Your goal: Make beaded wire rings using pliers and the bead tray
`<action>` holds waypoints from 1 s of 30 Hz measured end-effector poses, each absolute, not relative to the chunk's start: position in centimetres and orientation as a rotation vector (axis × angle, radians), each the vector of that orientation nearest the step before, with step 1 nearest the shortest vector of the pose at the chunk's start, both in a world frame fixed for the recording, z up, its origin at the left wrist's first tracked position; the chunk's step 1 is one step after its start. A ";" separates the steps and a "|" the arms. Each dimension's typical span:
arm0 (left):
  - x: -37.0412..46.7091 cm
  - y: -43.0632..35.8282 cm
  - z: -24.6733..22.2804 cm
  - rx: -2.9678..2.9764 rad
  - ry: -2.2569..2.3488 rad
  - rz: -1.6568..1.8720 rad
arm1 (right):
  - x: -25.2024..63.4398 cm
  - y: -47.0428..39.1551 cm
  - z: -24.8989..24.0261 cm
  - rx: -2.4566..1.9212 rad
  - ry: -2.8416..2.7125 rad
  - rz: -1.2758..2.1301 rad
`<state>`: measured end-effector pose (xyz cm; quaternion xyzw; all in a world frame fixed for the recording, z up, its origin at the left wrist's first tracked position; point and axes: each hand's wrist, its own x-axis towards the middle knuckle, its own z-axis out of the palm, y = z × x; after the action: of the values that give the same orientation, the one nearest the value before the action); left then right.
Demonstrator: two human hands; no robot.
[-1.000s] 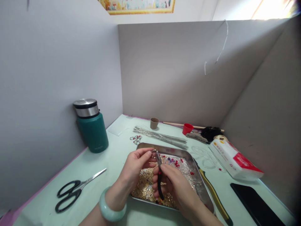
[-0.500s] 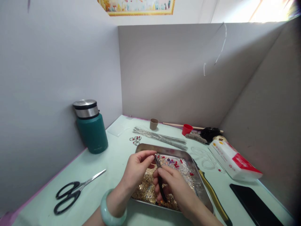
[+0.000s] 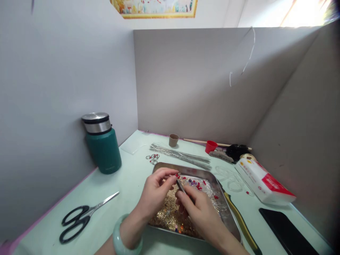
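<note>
Over a metal tray (image 3: 225, 209) of gold, clear and red beads (image 3: 170, 209), my two hands meet near its far side. My left hand (image 3: 154, 193) pinches thumb and forefinger together; what lies between them is too small to make out, with a bit of red showing beside the tips. Dark pliers (image 3: 181, 185) are in my right hand (image 3: 200, 212), its fingers wrapped round the handles and hiding most of them. The pliers' tip points at the left fingertips. Whether the jaws are closed cannot be seen.
Black-handled scissors (image 3: 87, 216) and a green flask (image 3: 103, 148) stand at left. Behind the tray lie thin wires (image 3: 180, 156) and small beaded rings (image 3: 152, 158). A yellow-black tool (image 3: 241, 219), a phone (image 3: 287, 230) and a tissue pack (image 3: 265, 180) are at right.
My right hand has rolled over the pliers, so the lower handles that showed before are hidden. The left hand keeps its pinch, almost in the same place.
</note>
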<state>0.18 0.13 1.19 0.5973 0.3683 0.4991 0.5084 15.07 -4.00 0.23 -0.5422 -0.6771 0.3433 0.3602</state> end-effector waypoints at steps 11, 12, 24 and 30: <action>-0.1 -0.1 1.8 1.305 0.712 1.074 | 16.7 -3.8 2.5 -1.199 -1.818 1.166; 0.0 -0.1 1.8 1.322 0.715 1.070 | 16.7 -3.7 2.5 -1.221 -1.861 1.052; 0.1 -0.2 1.4 1.425 0.783 1.084 | 16.9 -3.8 1.7 -1.292 -1.789 1.116; 0.5 -0.2 1.1 1.405 0.676 0.851 | 17.6 -3.4 2.4 -1.149 -1.737 1.127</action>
<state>0.53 -0.17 1.06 0.6137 0.2953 0.3716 0.6310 17.56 -3.38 2.36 -0.4493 -0.6793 0.4408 0.3775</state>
